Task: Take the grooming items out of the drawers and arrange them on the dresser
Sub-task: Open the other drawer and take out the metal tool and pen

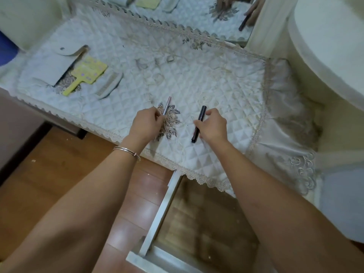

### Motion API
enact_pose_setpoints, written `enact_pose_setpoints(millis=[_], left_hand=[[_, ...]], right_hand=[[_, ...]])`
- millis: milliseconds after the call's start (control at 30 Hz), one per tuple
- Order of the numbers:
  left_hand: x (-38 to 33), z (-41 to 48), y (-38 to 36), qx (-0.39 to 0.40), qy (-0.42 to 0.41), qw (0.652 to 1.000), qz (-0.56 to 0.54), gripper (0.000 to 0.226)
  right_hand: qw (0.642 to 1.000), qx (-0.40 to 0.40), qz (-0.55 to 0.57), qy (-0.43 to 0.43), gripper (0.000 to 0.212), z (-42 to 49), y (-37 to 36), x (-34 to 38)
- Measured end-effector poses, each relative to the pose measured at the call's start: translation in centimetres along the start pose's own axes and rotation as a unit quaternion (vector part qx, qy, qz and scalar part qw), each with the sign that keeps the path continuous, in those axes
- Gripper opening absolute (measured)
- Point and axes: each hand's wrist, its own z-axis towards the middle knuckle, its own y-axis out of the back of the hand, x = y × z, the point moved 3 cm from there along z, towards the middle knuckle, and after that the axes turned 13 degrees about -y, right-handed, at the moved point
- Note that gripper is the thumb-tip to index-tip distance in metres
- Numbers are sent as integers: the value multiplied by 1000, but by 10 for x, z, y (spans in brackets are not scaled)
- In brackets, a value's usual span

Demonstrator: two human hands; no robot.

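Observation:
My left hand (146,124) pinches a thin silver-pink pencil (167,104) over the dresser's quilted white cover (197,79), its tip pointing away from me. My right hand (213,126) holds a black cosmetic pen (201,114), which lies nearly flat on the cover near the front edge. At the far left of the dresser lie a white pouch (63,64), a yellow hand mirror (86,73) and a pale comb (109,85), side by side. Below my right arm a drawer (157,215) stands pulled out, its wooden bottom bare where it shows.
A mirror (197,12) backs the dresser and reflects the items and my hands. A round white piece of furniture (331,46) stands at the right. Lace trim hangs over the dresser's front edge. Wooden floor (59,164) lies below at the left.

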Motion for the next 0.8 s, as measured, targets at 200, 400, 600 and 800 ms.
enact_pose_setpoints(millis=[200, 400, 600, 800], left_hand=[[-21, -78, -4, -33, -118, 992, 2, 27], [-24, -214, -53, 146, -267, 951, 49, 27], [12, -309, -78, 233, -309, 920, 67, 41], [28, -331, -78, 203, -308, 928, 55, 41]], right_hand=[[992, -12, -54, 111, 37, -70, 21, -42], [978, -52, -182, 83, 26, -179, 24, -169], [970, -52, -236, -4, 36, -284, 5, -293], [968, -122, -218, -7, 34, -317, -2, -313]])
